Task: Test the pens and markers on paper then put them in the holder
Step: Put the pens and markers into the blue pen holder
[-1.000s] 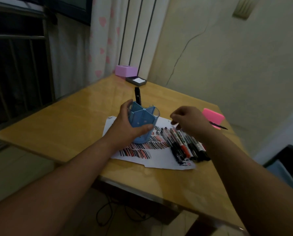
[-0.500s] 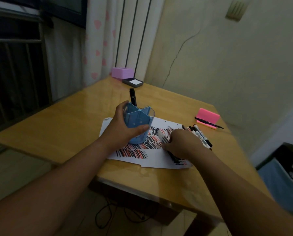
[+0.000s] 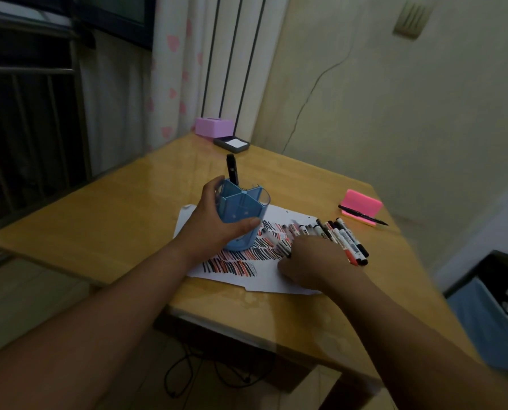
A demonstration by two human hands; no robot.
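The markers (image 3: pixel 344 238) lie in a row on the scribbled paper (image 3: pixel 238 270). The right hand (image 3: pixel 311 261) rests over them, fingers bent; I cannot tell if it clamps one. Beside it, the left hand (image 3: pixel 214 223) grips the blue holder (image 3: pixel 240 211), which stands upright on the paper with one black marker (image 3: pixel 232 170) inside, on the tabletop (image 3: pixel 113 220).

Single head view, facing forward and down along both forearms (image 3: pixel 113 309). Wide-angle: takes in table (image 3: pixel 113 226), wall (image 3: pixel 394 113), floor (image 3: pixel 25 306) at once. Left hand (image 3: pixel 214 226), gripping holder (image 3: pixel 240 211), sits near frame centre; right hand (image 3: pixel 314 261) just beside it, both close to lens. Wall fills frame above hands, floor below wrists. Beyond right hand, frame edge smeared, perhaps motion blur.
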